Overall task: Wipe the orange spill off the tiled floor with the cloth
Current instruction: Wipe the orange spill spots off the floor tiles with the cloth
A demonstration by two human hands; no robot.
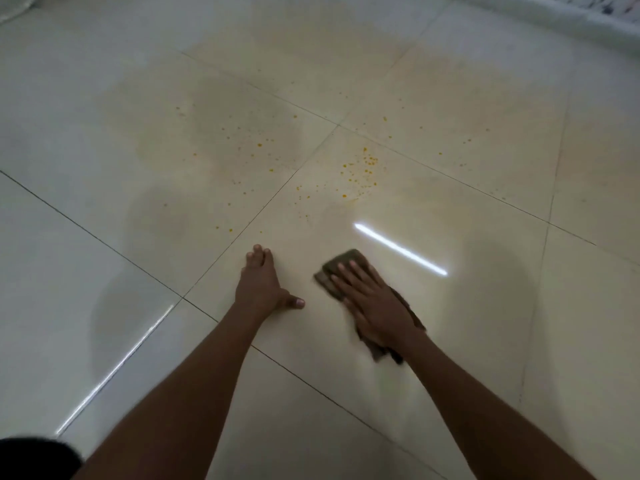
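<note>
Orange droplets [360, 168] lie scattered over the cream tiled floor [450, 140], densest in a cluster ahead of my hands, with more specks to the left around the tile joint. A brown cloth [337, 263] lies flat on the floor under my right hand [370, 299], which presses on it with fingers spread. The cloth sits nearer to me than the orange cluster and does not touch it. My left hand [261, 282] rests flat on the bare tile just left of the cloth, holding nothing.
A bright strip of reflected light [401, 249] crosses the tile right of the cloth. A white raised edge [540, 19] curves along the far right. A dark piece of clothing [34, 459] shows at the bottom left corner.
</note>
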